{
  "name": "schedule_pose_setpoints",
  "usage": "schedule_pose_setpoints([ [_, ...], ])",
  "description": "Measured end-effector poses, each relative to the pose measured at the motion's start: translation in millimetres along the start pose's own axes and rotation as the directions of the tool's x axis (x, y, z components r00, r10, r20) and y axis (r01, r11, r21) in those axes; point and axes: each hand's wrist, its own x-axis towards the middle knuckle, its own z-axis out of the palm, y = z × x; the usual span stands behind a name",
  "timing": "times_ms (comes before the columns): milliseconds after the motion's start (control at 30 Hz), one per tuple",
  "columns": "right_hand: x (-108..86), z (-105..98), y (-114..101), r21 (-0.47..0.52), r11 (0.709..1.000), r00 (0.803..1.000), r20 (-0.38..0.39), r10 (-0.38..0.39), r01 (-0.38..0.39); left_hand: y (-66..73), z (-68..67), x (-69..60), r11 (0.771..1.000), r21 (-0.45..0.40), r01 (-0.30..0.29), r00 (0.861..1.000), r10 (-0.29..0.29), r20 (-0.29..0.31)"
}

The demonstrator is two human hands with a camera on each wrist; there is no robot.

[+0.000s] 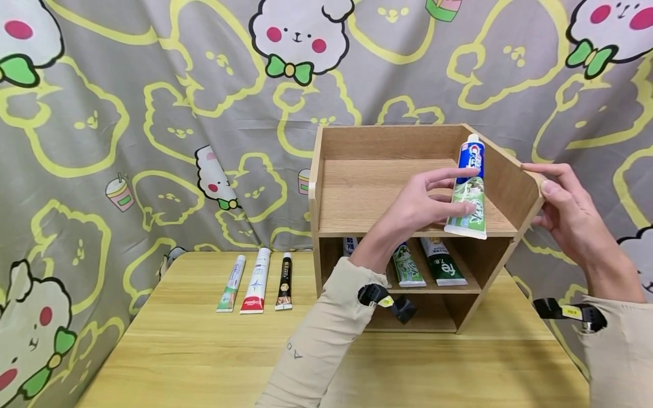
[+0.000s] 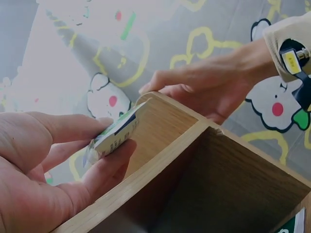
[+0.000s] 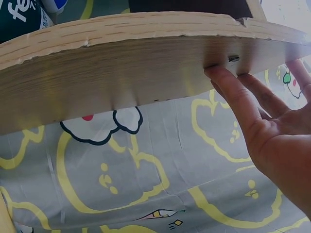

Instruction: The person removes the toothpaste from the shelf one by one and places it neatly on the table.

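A blue-and-green toothpaste tube [image 1: 471, 195] is held in my left hand [image 1: 415, 201], pinched between thumb and fingers, cap end up. It hangs over the right part of the top tier of a wooden shelf [image 1: 388, 195]. In the left wrist view the tube [image 2: 116, 135] shows edge-on between the fingers. My right hand [image 1: 571, 212] touches the shelf's right side panel from outside. The right wrist view shows its fingertips [image 3: 216, 73] against the panel's outer face [image 3: 121, 73].
On the middle tier lie a green-and-white tube [image 1: 408, 266], a dark green tube [image 1: 444, 263] and a partly hidden tube [image 1: 349, 245]. Left of the shelf, a green-and-white tube [image 1: 232, 283], a Colgate tube [image 1: 256, 280] and a black tube [image 1: 284, 282] lie on the table [image 1: 178, 351].
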Motion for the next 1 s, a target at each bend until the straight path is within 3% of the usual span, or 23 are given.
schedule_pose_setpoints([
  [467,1.9,-1.6,1.5,0.048,0.999,0.999,0.027,-0.025,0.023,-5.8,-8.1,-22.8,0.989,0.003,-0.146,0.988,0.145,0.060],
  [667,4.2,0.0,3.7,0.096,0.995,0.998,0.052,-0.037,0.032,-5.8,-11.8,-34.1,0.984,0.013,-0.176,0.983,0.176,0.048],
  [1000,2.2,-0.8,1.6,0.090,0.996,0.998,0.058,-0.030,0.025,-2.5,-14.9,-55.5,0.977,0.016,-0.211,0.976,0.210,0.055],
])
